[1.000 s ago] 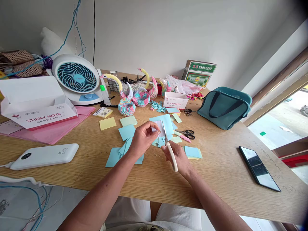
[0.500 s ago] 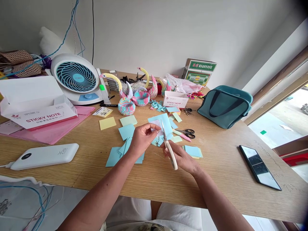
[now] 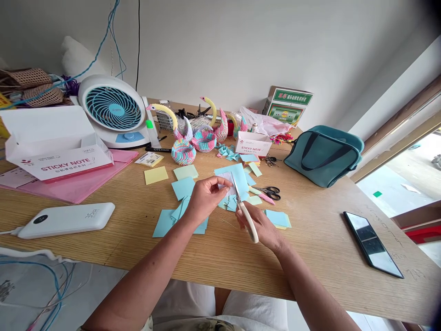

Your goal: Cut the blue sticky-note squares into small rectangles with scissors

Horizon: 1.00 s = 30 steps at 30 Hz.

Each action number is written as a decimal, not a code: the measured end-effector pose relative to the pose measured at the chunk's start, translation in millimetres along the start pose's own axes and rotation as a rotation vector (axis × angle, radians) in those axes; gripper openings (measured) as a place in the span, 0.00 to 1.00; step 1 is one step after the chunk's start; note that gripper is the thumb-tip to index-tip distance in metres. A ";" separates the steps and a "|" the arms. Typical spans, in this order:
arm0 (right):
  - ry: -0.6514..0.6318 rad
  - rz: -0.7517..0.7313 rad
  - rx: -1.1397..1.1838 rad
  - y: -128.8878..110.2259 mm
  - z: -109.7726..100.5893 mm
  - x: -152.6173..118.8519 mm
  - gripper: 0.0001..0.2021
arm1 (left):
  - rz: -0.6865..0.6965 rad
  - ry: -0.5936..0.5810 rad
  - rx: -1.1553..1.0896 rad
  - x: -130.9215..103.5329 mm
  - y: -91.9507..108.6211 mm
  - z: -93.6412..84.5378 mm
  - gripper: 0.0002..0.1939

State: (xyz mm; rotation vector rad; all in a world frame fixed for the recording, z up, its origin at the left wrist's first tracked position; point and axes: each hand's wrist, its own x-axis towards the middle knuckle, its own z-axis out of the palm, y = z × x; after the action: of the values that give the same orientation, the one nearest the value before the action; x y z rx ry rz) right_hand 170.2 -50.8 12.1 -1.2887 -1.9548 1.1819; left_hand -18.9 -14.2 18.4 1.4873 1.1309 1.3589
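My left hand [image 3: 208, 195] is closed in a pinch at the edge of a small pale lavender paper [image 3: 225, 176]. White-handled scissors [image 3: 248, 221] are in my right hand [image 3: 260, 225], their blades pointing away from me and lying along the right side of the pale paper. Whether the blades are cutting into it cannot be made out. Beneath and behind lies a larger blue sheet [image 3: 241, 174], with small cut blue pieces [image 3: 227, 202] in front of it. More blue paper squares [image 3: 163, 224] lie under and beside my left wrist.
Folded-paper swans [image 3: 183, 151] stand behind the papers, near a sticky note box [image 3: 253, 144]. Black scissors [image 3: 272, 191] and a stack of notes [image 3: 278, 218] lie to the right. A fan [image 3: 115, 110], power bank [image 3: 69, 220], teal bag [image 3: 324, 156] and phone [image 3: 372, 243] surround the work.
Both hands and the scissors keep nearly the same pose around the pale paper. The whole view has shifted slightly, with things appearing a little farther right.
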 end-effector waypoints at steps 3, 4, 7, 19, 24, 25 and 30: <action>0.026 0.012 0.016 0.3 3.2 0.4 0.25 | -0.008 -0.001 0.004 -0.2 0.8 0.5 0.08; 0.034 0.014 0.020 0.2 4.4 0.5 0.25 | -0.008 0.004 0.003 -0.4 1.1 0.9 0.08; 0.046 0.008 0.003 -0.6 6.7 0.3 0.25 | -0.009 0.021 0.009 -1.0 2.0 1.9 0.07; 0.044 -0.044 0.052 7.0 9.6 1.3 0.25 | -0.015 0.044 -0.012 -1.0 3.2 3.0 0.06; 0.078 -0.052 0.037 8.6 11.2 1.5 0.26 | -0.016 0.045 -0.010 -1.2 3.9 2.9 0.06; 0.083 -0.053 0.036 8.6 11.6 1.5 0.26 | -0.018 0.043 -0.008 -1.2 3.7 2.9 0.06; 0.102 -0.067 0.055 10.8 14.1 1.7 0.25 | -0.001 0.041 -0.004 -1.6 2.9 2.5 0.06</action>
State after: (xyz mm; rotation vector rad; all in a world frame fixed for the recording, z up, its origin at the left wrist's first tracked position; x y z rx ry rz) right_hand 163.4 -52.9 -4.3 -1.2219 -1.8652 1.1080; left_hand -16.2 -16.5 20.5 1.4613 1.1539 1.3961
